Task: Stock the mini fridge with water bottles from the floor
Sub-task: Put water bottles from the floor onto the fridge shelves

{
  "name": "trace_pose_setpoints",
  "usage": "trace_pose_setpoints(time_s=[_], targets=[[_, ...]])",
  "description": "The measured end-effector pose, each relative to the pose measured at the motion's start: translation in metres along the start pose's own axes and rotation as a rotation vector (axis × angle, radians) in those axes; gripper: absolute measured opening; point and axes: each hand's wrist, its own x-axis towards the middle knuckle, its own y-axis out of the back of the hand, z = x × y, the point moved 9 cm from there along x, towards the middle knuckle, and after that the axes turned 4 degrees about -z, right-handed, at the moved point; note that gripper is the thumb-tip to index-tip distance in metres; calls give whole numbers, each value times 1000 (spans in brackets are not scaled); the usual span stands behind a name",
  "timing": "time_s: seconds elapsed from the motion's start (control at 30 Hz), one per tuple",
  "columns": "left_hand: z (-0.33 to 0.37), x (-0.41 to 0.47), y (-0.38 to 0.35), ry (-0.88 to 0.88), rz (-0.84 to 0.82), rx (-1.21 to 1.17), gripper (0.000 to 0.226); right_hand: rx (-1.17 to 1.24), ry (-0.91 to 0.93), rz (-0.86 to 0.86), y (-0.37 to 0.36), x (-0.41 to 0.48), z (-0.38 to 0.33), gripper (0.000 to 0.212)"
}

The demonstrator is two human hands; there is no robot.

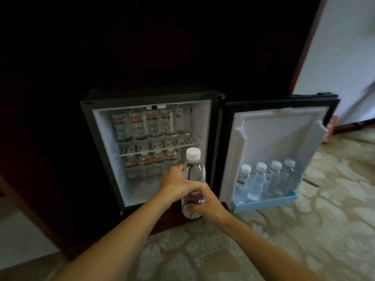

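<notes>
A clear water bottle [193, 173] with a white cap stands upright in both my hands, just in front of the open mini fridge [101, 122]. My left hand [176, 184] wraps its upper body from the left. My right hand [205, 205] grips its lower part from the right. Inside the fridge, several labelled bottles [150, 122] fill the upper wire shelf, and several more [150, 161] stand below it. The lower right of the fridge interior, behind the held bottle, is free.
The fridge door [278, 130] hangs open to the right, with several bottles [263, 179] in its blue bottom rack [265, 203]. Patterned carpet [304, 230] covers the floor. Dark wooden cabinetry [50, 138] surrounds the fridge. A white wall [341, 57] is at the far right.
</notes>
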Motion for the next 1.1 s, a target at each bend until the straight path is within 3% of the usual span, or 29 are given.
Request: trace_pose_setpoints(time_s=[0.13, 0.2, 0.3, 0.43, 0.6, 0.73, 0.87, 1.0, 1.1], targets=[[-33, 57, 1, 55, -26, 10, 78, 67, -73, 56, -2, 71, 31, 72], [-51, 84, -2, 74, -85, 4, 77, 70, -73, 49, -5, 99, 39, 56], [-75, 114, -12, 66, -274, 13, 51, 106, -140, 43, -9, 129, 61, 67], [-118, 154, -19, 98, -388, 137, 43, 79, -214, 59, -8, 175, 93, 50], [-176, 193, -12, 220, -326, 213, 52, 42, -225, 262, 8, 218, 116, 46], [-188, 218, 4, 211, -135, 231, 45, 79, -241, 383, 21, 249, 133, 57], [-193, 230, 11, 167, -16, 258, 47, 59, -242, 502, 31, 279, 139, 52], [-196, 234, 3, 137, -27, 281, 47, 238, -206, 514, 34, 298, 149, 52], [-199, 237, 0, 159, -31, 273, 44, 224, -183, 427, 27, 313, 150, 69]])
